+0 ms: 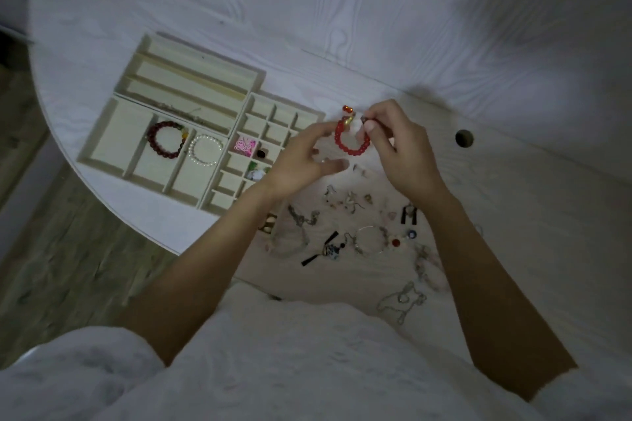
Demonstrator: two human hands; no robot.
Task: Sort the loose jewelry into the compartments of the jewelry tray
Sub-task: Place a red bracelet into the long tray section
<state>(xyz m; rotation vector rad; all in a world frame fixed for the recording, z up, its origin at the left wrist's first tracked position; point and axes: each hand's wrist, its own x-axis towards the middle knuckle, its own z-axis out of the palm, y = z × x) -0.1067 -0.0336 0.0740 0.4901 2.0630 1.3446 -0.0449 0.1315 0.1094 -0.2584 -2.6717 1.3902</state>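
Note:
A red bead bracelet (352,143) hangs above the table between my two hands. My right hand (400,150) pinches its right end; my left hand (304,157) pinches its left side, the other fingers spread. The cream jewelry tray (102,133) lies to the left: a dark red bracelet (166,138) and a white pearl bracelet (205,150) sit in two neighbouring long compartments. The grid section (253,106) of small compartments holds a pink piece (245,145) and several small items. Loose jewelry (369,239) is scattered on the table below my hands.
The white wood-grain table (342,27) has a curved left edge and a round hole (464,138) at the right. A silver chain (402,301) lies near the front edge. A second tray (188,75) with long slots sits behind the first. My white clothing fills the bottom.

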